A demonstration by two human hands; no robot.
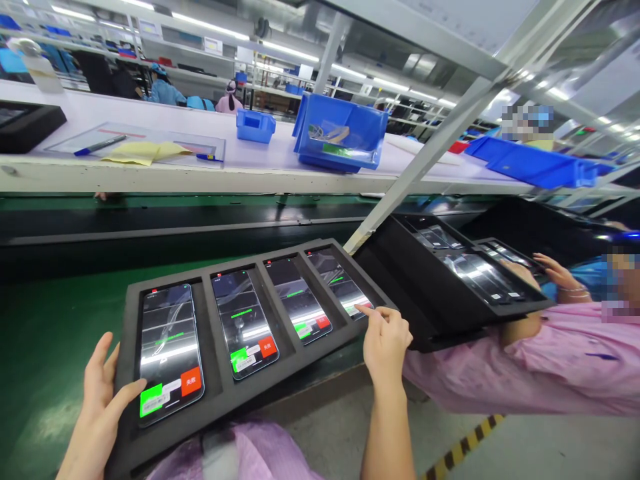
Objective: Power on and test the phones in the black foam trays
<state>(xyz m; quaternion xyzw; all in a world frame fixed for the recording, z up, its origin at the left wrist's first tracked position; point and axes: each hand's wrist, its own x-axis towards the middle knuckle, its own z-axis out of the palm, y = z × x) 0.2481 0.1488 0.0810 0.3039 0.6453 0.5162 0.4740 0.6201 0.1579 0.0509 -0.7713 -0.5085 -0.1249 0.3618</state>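
Observation:
A dark foam tray tilts across my front, with several phones lying face up in its separate slots. Along the tray's left end, my left hand grips the side, its thumb reaching over beside the leftmost phone. My right hand points with the index finger at the lower part of the rightmost phone, its other fingers curled and holding nothing. Fingertip and screen seem to touch. Between these lie two more phones, a left-middle phone and a right-middle phone. Lit screens show green and red blocks near the bottom.
At right, a co-worker in a pink sleeve is beside another black tray of phones. A slanted metal post rises behind my tray. The white shelf beyond carries a blue bin, a small blue box and a pen.

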